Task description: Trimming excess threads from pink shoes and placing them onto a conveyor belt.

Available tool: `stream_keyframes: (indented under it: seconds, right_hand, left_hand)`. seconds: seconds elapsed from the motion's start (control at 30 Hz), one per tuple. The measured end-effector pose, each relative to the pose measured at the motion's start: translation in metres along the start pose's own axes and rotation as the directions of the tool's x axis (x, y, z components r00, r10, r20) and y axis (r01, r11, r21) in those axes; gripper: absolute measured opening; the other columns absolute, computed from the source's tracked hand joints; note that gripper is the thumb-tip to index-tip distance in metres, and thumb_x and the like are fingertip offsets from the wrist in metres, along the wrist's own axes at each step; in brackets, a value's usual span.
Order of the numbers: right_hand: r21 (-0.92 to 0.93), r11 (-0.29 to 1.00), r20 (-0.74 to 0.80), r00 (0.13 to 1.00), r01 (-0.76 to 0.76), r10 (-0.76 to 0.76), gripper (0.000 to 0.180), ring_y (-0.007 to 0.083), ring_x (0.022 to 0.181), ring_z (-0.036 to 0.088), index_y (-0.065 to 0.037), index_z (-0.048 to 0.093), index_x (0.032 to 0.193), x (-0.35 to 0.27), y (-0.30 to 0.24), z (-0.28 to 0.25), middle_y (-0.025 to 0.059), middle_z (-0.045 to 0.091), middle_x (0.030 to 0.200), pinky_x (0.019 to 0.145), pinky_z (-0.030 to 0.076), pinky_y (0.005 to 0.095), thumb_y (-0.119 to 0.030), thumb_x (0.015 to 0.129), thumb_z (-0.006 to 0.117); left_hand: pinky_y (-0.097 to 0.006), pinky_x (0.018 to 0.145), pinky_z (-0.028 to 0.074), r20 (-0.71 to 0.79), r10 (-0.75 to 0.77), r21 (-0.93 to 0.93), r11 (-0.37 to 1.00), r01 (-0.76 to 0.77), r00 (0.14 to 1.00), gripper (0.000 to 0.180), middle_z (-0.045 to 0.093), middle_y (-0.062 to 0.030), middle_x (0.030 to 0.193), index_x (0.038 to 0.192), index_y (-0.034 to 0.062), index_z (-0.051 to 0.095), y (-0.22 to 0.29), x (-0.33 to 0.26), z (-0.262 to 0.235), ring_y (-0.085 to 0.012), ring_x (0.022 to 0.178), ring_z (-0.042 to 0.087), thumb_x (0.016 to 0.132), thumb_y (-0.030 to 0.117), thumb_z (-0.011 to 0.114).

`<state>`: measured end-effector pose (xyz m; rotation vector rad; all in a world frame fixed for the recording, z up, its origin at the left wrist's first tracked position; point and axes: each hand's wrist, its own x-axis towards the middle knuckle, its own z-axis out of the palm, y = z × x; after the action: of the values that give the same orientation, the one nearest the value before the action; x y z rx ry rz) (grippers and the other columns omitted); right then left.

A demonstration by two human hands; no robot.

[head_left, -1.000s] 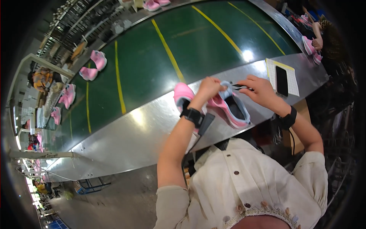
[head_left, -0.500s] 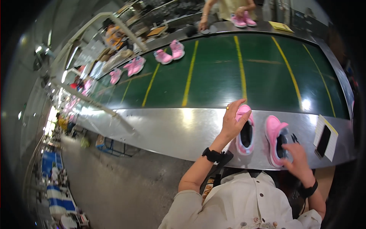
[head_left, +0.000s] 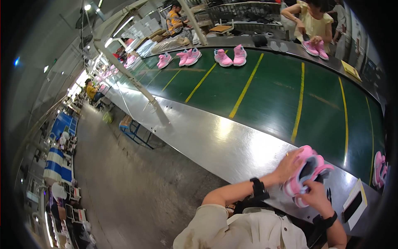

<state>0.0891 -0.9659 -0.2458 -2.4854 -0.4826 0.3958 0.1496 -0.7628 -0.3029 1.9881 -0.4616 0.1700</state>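
Two pink shoes are pressed side by side over the near metal edge of the bench. My left hand [head_left: 287,167] wraps the outer side of the left shoe [head_left: 307,152], fingers towards its toe. At the heel end my right hand [head_left: 317,196] pinches the back of the shoes, thumb at the grey-lined opening. The right shoe [head_left: 324,168] lies partly behind that hand, its tongue flap sticking out to the right. Motion blurs the pair a little, and whether their soles touch the metal I cannot tell.
A green belt [head_left: 273,91] with yellow lines carries several pink shoes [head_left: 224,58]. Another pink pair [head_left: 377,170] is at the right rim. A black phone [head_left: 352,206] lies on paper. Across the belt a co-worker [head_left: 311,23] handles pink shoes. A metal post [head_left: 128,74] stands left.
The shoes, apart on the bench before, are now together in both hands. My right hand has closed at the heels. The view has turned left, and a pair appears at the right rim.
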Motion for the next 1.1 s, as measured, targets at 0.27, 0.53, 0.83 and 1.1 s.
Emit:
stream_keyframes:
  seconds: [0.27, 0.53, 0.83, 1.1]
  right_hand:
    - [0.964, 0.265, -0.145, 0.884, 0.025, 0.445, 0.045, 0.0175, 0.094, 0.061, -0.005, 0.053, 0.12, 0.094, 0.088, -0.127, 0.0076, 0.062, 0.105, 0.083, 0.048, 0.0319, -0.026, 0.083, 0.067]
    - [0.934, -0.191, -0.192, 0.877, 0.301, 0.441, 0.025, 0.0216, 0.089, 0.06, -0.006, 0.053, 0.098, 0.285, 0.312, -0.209, 0.008, 0.058, 0.096, 0.079, 0.054, 0.0316, -0.003, 0.078, 0.067]
    - [0.76, -0.275, -0.369, 0.739, 0.589, 0.563, 0.022, 0.0233, 0.092, 0.058, 0.0, 0.048, 0.099, 0.417, 0.322, -0.27, 0.0113, 0.056, 0.096, 0.082, 0.051, 0.0334, -0.004, 0.081, 0.059]
    - [0.986, 0.108, -0.158, 0.891, 0.123, 0.425, 0.018, 0.0148, 0.058, 0.059, -0.004, 0.051, 0.099, 0.278, 0.203, -0.183, 0.0081, 0.063, 0.075, 0.053, 0.049, 0.024, -0.007, 0.082, 0.057]
  left_hand:
    - [-0.043, 0.093, 0.035, 0.206, 0.008, 0.699, 0.698, -0.153, 0.978, 0.036, 0.052, -0.0167, 0.118, 0.107, 0.0056, 0.056, -0.115, 0.08, -0.098, -0.0322, 0.116, 0.044, 0.087, 0.036, 0.053]
    - [-0.043, 0.093, 0.034, 0.23, 0.031, 0.597, 0.785, -0.167, 0.973, 0.036, 0.051, -0.0158, 0.116, 0.105, 0.0042, 0.055, -0.108, 0.089, -0.09, -0.0313, 0.114, 0.046, 0.083, 0.033, 0.059]
    - [-0.046, 0.096, 0.033, 0.242, -0.017, 0.665, 0.731, -0.153, 0.97, 0.042, 0.049, -0.0182, 0.119, 0.108, 0.0027, 0.055, -0.104, 0.094, -0.087, -0.0333, 0.118, 0.043, 0.081, 0.035, 0.061]
    - [-0.044, 0.095, 0.035, 0.142, 0.03, 0.674, 0.729, -0.119, 0.989, 0.036, 0.053, -0.0154, 0.115, 0.103, 0.0044, 0.056, -0.123, 0.085, -0.08, -0.032, 0.114, 0.046, 0.081, 0.032, 0.061]
